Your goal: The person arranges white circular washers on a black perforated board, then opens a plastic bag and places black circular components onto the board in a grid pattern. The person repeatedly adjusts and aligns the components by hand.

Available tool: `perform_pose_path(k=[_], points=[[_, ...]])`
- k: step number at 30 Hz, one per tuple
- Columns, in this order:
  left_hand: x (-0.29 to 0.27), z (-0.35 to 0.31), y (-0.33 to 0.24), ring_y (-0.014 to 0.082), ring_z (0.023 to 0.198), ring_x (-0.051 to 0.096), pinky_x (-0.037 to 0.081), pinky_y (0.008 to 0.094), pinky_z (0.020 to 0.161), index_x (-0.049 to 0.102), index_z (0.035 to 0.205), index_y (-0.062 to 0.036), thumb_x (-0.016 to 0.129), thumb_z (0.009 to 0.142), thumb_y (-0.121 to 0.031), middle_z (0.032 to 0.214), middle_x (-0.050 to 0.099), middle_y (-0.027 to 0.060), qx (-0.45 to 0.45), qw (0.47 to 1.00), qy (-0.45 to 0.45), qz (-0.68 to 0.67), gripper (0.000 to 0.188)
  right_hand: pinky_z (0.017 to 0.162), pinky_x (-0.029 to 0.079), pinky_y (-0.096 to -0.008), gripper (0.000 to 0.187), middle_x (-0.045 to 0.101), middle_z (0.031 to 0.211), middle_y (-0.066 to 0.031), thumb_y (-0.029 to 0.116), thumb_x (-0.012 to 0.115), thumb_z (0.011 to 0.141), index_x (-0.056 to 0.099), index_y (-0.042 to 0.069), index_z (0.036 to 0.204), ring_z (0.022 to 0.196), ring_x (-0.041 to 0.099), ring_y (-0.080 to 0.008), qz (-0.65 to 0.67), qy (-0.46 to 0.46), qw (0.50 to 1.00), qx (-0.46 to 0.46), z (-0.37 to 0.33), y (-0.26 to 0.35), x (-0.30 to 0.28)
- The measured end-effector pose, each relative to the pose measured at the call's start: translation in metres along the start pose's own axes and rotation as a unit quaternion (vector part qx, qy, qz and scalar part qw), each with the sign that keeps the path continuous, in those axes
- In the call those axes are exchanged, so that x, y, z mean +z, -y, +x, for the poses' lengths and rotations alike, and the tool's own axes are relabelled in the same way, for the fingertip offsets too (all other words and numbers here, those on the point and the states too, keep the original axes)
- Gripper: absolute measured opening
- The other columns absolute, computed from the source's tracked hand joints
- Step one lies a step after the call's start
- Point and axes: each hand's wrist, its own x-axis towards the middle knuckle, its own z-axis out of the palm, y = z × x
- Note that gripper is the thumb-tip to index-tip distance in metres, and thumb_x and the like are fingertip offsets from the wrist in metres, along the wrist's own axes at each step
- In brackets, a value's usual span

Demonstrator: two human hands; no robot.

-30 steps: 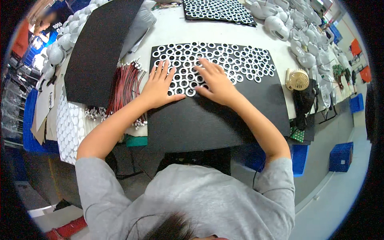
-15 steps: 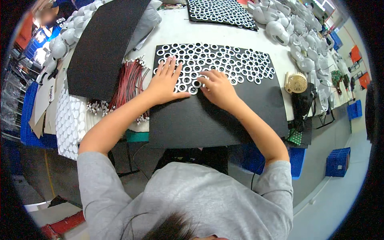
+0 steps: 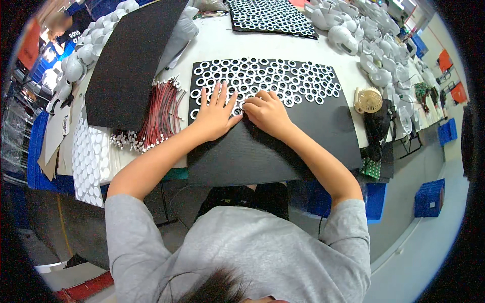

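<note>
White table [image 3: 214, 40]; white dark-centred rings [image 3: 258, 79] on black board [image 3: 278, 156]; hands [image 3: 214, 120]: left spread, right [image 3: 269, 116] curled, pinch unclear

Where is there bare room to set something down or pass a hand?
The black board is bare between its white rings and near edge, except beneath the forearms. White tabletop also lies free between this board and the far rings. Crowded: left, red wires and a black sheet; right, gold fan and white shells.

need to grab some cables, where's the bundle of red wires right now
In the head view, the bundle of red wires lies left of centre on the table, between the large black sheet and the black board under the left hand.
</note>
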Motion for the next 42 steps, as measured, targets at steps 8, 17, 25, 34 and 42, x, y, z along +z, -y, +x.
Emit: perform_pose_path(k=[8,17,25,34,42], points=[[-0.014,-0.003,-0.005,0.0389,0.130,0.012,0.006,0.0610,0.099,0.033,0.132,-0.0104,0.047,0.084,-0.041,0.140,0.016,0.0244,0.038,0.999,-0.011,0.002,0.058,0.067,0.040,-0.0318,0.008,0.057,0.074,0.0001,0.018,0.059,0.068,0.056,0.011,0.071,0.075,0.051,-0.0180,-0.021,0.011,1.000,0.019,0.002,-0.001,0.005],[-0.022,-0.025,-0.008,0.0367,0.129,0.019,0.009,0.0582,0.101,0.044,0.124,-0.0106,0.048,0.083,-0.043,0.138,0.022,0.0238,0.080,0.996,-0.044,-0.024,0.052,0.070,0.041,-0.0325,0.011,0.060,0.079,-0.0003,0.019,0.058,0.069,0.056,0.011,0.076,0.080,0.055,-0.0166,-0.038,0.047,0.998,0.000,0.002,0.001,0.006],[-0.019,-0.034,-0.005,0.0368,0.127,0.023,0.015,0.0554,0.101,0.051,0.116,-0.0063,0.053,0.080,-0.042,0.133,0.031,0.0244,0.079,0.994,-0.070,-0.042,0.051,0.071,0.040,-0.0317,0.010,0.059,0.078,0.0001,0.018,0.057,0.069,0.057,0.011,0.076,0.079,0.054,-0.0174,-0.058,0.068,0.996,-0.010,0.007,0.002,0.003],[-0.008,-0.025,-0.004,0.0388,0.129,0.018,0.011,0.0548,0.102,0.037,0.126,-0.0017,0.048,0.083,-0.043,0.136,0.023,0.0271,0.008,0.997,-0.052,-0.058,0.060,0.079,0.040,-0.0375,0.023,0.054,0.106,-0.0107,0.025,0.061,0.072,0.057,0.005,0.082,0.095,0.051,-0.0250,0.011,0.049,0.997,0.051,0.004,0.012,-0.002],[-0.016,0.004,0.015,0.0416,0.130,0.010,0.007,0.0495,0.105,0.025,0.130,0.0065,0.036,0.086,-0.051,0.138,0.012,0.0300,-0.118,0.992,-0.016,-0.046,0.074,0.098,0.026,-0.0437,0.061,0.033,0.133,-0.0208,0.048,0.047,0.083,0.041,0.002,0.122,0.122,0.033,-0.0331,-0.033,0.130,0.981,0.143,0.002,-0.013,-0.007]])
